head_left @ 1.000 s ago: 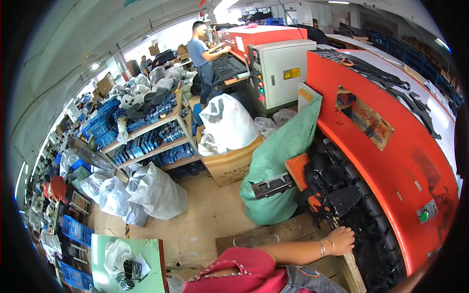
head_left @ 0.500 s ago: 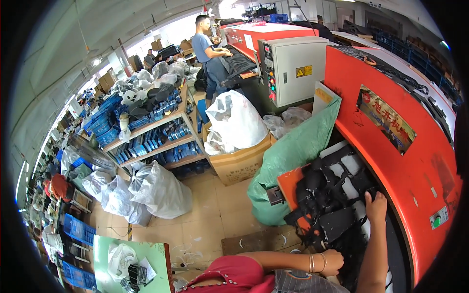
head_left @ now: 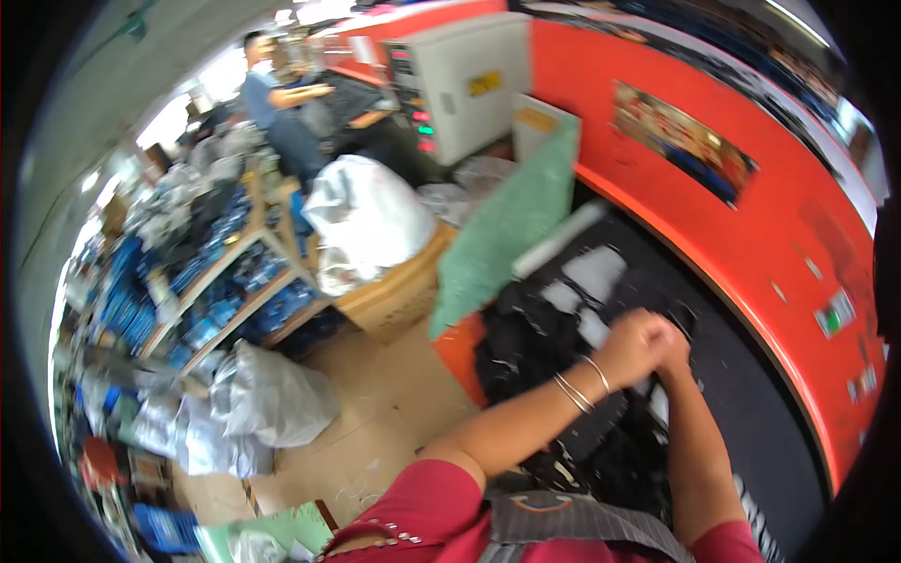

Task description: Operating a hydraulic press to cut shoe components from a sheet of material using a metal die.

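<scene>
My left hand [head_left: 633, 355], with bangles on its wrist, is over the machine bed with its fingers curled in. My right hand [head_left: 673, 355] meets it there, partly hidden behind it. Motion blurs both hands, and I cannot make out what lies between them. Just beyond the fingers is a dark edge of material [head_left: 688, 319]. Below and left of the hands, black cut pieces of sheet material [head_left: 526, 328] lie in a loose heap, with pale grey-white pieces [head_left: 597, 272] among them.
A red machine housing [head_left: 572, 103] runs along the right of the black bed [head_left: 751, 403]. Green plastic sheeting [head_left: 507, 220] hangs at its far end. Beyond are a grey control cabinet [head_left: 469, 84], a cardboard box [head_left: 394, 291] with a white bag, sacks [head_left: 272, 394], shelves [head_left: 239, 314] and another person [head_left: 282, 113].
My left hand has moved up and right, away from my body, to meet my right hand. My right hand has shifted left across the bed. The whole view has turned right.
</scene>
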Tool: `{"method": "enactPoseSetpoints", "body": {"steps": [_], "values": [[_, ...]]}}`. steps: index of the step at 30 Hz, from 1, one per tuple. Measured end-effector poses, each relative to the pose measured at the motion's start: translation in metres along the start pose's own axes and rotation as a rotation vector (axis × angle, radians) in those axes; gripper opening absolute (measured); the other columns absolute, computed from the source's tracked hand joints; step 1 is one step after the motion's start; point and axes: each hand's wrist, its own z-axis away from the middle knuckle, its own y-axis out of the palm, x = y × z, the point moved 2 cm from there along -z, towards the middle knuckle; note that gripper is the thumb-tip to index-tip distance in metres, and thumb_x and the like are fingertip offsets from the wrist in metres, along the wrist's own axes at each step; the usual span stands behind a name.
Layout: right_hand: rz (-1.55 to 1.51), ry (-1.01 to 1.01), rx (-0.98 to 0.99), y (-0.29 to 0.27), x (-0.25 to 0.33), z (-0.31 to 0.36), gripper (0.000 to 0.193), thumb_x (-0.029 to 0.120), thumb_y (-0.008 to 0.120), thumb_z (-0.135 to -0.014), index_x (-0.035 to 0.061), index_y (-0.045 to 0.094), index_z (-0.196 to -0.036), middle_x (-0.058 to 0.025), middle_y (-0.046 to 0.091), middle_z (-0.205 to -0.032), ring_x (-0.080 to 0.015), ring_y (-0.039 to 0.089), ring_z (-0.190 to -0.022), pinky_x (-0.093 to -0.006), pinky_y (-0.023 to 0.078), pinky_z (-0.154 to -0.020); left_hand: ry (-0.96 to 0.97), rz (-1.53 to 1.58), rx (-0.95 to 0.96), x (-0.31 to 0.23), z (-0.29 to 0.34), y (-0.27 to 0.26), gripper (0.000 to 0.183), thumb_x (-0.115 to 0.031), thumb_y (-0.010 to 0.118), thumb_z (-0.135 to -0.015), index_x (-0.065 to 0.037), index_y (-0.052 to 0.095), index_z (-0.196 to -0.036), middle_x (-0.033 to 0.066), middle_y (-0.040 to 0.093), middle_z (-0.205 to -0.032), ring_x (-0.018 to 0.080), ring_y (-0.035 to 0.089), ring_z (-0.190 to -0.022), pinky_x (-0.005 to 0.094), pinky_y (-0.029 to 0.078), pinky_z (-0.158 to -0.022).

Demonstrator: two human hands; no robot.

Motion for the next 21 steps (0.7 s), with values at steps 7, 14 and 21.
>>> {"method": "enactPoseSetpoints", "body": {"steps": [7, 14, 21], "values": [[-0.627, 0.409, 0.102, 0.006, 0.006, -0.049, 0.043, 0.040, 0.061, -0.079, -0.0026, 0.065, -0.073, -0.0094, 0.060, -0.065, -0.0156, 0.053, -0.059, -0.0334, 0.040, -0.052, -0.151, -0.095, -0.097, 0.089, -0.061, 0.005, 0.030, -0.026, 0.059, -0.092, -0.004, 0.060, -0.113, 0.0159, 0.064, -0.100, 0.0291, 0.063, -0.091, 0.0369, 0.050, -0.080], [-0.730, 0.527, 0.079, -0.084, -0.017, -0.005, 0.041, 0.043, 0.058, -0.091, 0.0019, 0.064, -0.094, -0.0067, 0.063, -0.079, -0.0147, 0.057, -0.073, -0.0297, 0.045, -0.067, 0.005, -0.692, 0.496, 0.117, -0.009, 0.030, 0.042, -0.034, 0.042, -0.098, -0.009, 0.056, -0.128, 0.0107, 0.058, -0.128, 0.0274, 0.047, -0.127, 0.0489, 0.027, -0.109], [0.806, -0.212, 0.006, -0.108, -0.100, 0.075, 0.044, 0.029, 0.071, -0.076, 0.0093, 0.063, -0.115, -0.0269, 0.033, -0.144, -0.0411, 0.024, -0.138, -0.0487, 0.030, -0.109, 0.240, -0.762, 0.537, 0.079, -0.014, 0.060, 0.030, -0.025, 0.058, -0.088, -0.012, 0.065, -0.114, 0.0024, 0.059, -0.117, 0.0238, 0.046, -0.125, 0.0513, 0.024, -0.110]]}}
